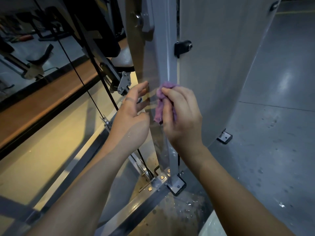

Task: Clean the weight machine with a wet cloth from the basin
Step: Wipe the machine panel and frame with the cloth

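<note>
Cloth: a purple cloth (161, 106), bunched up and pressed to the left edge of the weight machine's grey upright post (167, 53), about midway up its visible length.
Right hand: the right hand (182, 120) has its fingers and thumb curled round the cloth and grips it against the post.
Left hand: the left hand (131, 116) holds nothing; its fingers are nearly straight, with the tips at the clear panel (144, 65) just left of the post.
Post foot: a bolted base plate (177, 186) sits on the floor.
Floor: the grey floor (272, 116) has water drops around the plate.
Left side: a black cable (73, 65).
</note>
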Motion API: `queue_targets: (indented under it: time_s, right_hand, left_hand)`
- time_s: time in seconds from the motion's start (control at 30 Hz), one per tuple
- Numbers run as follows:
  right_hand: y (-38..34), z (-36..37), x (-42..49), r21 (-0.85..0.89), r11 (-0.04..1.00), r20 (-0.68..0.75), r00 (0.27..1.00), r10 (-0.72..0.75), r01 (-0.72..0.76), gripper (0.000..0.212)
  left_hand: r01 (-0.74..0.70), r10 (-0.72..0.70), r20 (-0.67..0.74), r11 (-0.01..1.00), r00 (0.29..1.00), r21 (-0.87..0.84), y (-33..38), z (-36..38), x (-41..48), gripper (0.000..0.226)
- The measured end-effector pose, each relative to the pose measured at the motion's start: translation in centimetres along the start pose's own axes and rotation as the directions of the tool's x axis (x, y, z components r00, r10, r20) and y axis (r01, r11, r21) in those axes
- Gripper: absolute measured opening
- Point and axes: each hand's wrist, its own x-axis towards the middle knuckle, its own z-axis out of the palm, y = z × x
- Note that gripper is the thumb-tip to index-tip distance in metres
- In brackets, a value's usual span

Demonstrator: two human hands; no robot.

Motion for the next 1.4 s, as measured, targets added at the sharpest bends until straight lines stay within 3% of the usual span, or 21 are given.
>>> queue_targets:
  time_s: [0.17, 0.37, 0.7, 0.9, 1.07, 1.17, 1.27, 1.4]
  right_hand:
    - [1.0, -0.4, -1.7, -0.021, 1.000, 0.040, 0.999, -0.009, 0.009, 0.026]
    - [1.8, -0.3, -1.5, -0.018, 1.000, 0.041, 0.999, 0.021, -0.020, 0.019]
    - [2.9, -1.1, -2.3, -0.035, 0.995, 0.094, 0.991, 0.099, -0.096, 0.014]
    - [0.9, -1.6, 1.6, -0.029, 0.996, 0.076, 0.993, 0.088, -0.086, 0.016]
    - [0.1, -1.4, 3.6, -0.034, 0.998, 0.010, 0.999, 0.049, -0.049, 0.019]
    - [0.5, -1.1, 1.3, -0.085, 0.995, 0.053, 0.997, 0.056, -0.051, 0.021]
    - [0.2, -1.0, -0.3, -0.112, 0.987, 0.094, 0.988, 0.125, -0.115, 0.024]
    - [-1.1, -0.9, 1.7, -0.075, 0.988, 0.031, 0.990, 0.140, -0.138, 0.019]
  left_hand:
    - [-0.020, 0.019, 0.010, 0.997, 1.000, 0.078, 0.1, -0.4, -0.3, 0.077]
    - [-0.069, 0.078, -0.064, 0.989, 0.995, 0.133, 0.9, 0.4, -0.3, 0.048]
    - [-0.076, 0.124, -0.206, 0.971, 0.971, 0.225, 1.9, 2.2, 0.0, 0.050]
    - [-0.027, 0.069, -0.185, 0.975, 0.980, 0.219, 2.7, 2.1, -0.4, 0.043]
    - [-0.001, 0.039, -0.132, 0.961, 0.990, 0.276, 3.4, 0.2, 0.2, 0.024]
    - [0.012, 0.020, -0.097, 0.948, 0.995, 0.318, 3.5, -0.5, 0.1, 0.023]
    - [0.040, -0.005, -0.097, 0.932, 0.995, 0.360, 3.5, -0.7, -0.5, 0.004]
    - [0.033, 0.012, -0.116, 0.926, 0.993, 0.375, 3.6, -1.1, -0.8, 0.010]
